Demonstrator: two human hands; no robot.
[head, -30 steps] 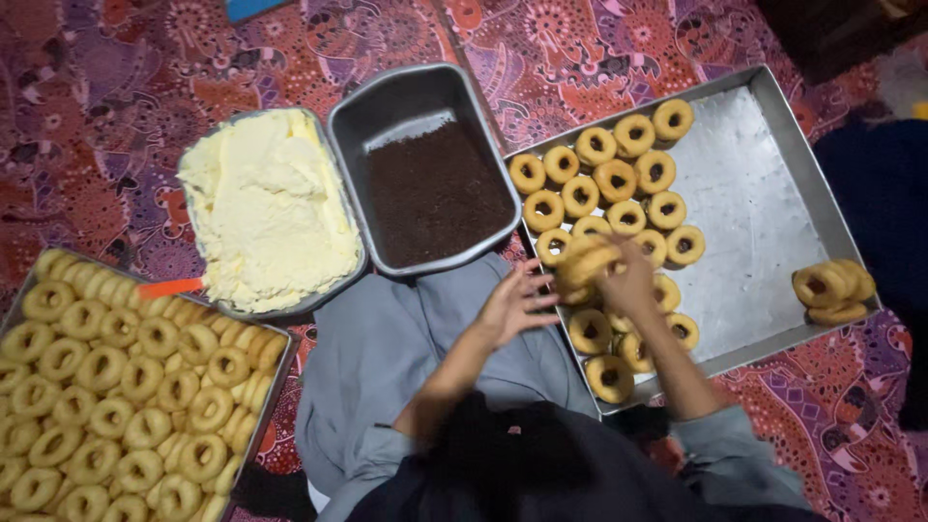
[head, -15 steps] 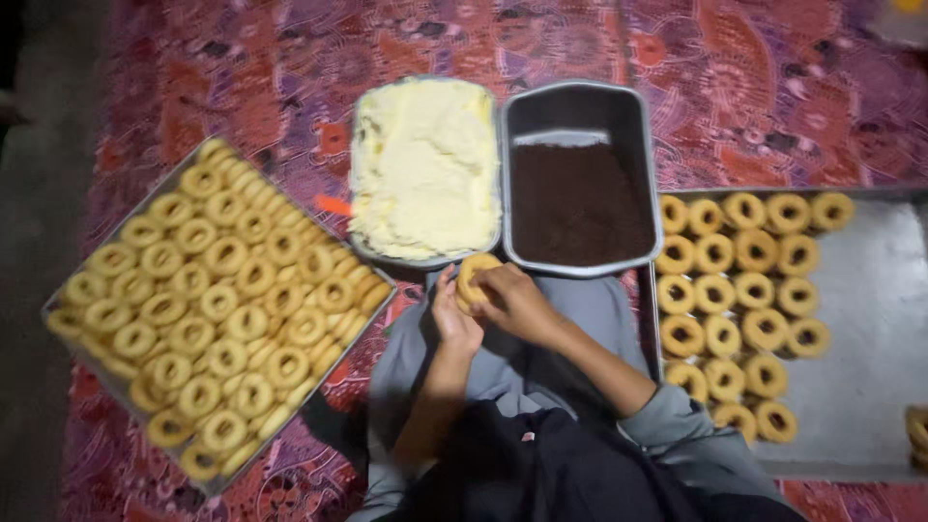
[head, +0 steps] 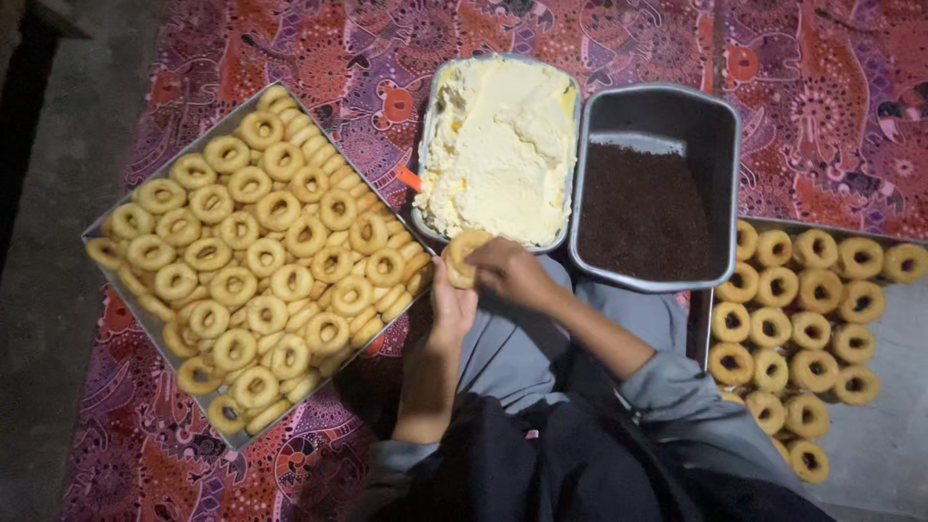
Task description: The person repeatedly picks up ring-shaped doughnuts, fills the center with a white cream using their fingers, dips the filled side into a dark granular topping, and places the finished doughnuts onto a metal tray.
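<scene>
1. Lower centre of the frame: your lap, in grey trousers (head: 522,338) and a dark top, fills the bottom edge. Both forearms rise from here toward the middle of the frame.
2. Centre of the frame: your left hand (head: 450,307) is cupped under a ring-shaped doughnut (head: 464,257), fingers closed around its lower side. Your right hand (head: 512,273) grips the same doughnut from the right, fingers curled over its edge. The doughnut sits between both hands, just below the rim of the cream tub.
3. Left of the frame: a metal tray (head: 106,217) lies at an angle on the floor covering, packed with stacked golden doughnuts (head: 256,256). Its near corner lies just beside your left hand.
4. Right of the frame: a second metal tray (head: 884,445) holds rows of doughnuts (head: 788,324) along its left part; its right part is bare metal.
5. Upper centre: a tub of pale yellow cream (head: 498,145) stands just beside a grey rectangular pan of dark brown sprinkles (head: 643,208).
6. Farthest: a red patterned cloth (head: 387,39) lies under all containers.
</scene>
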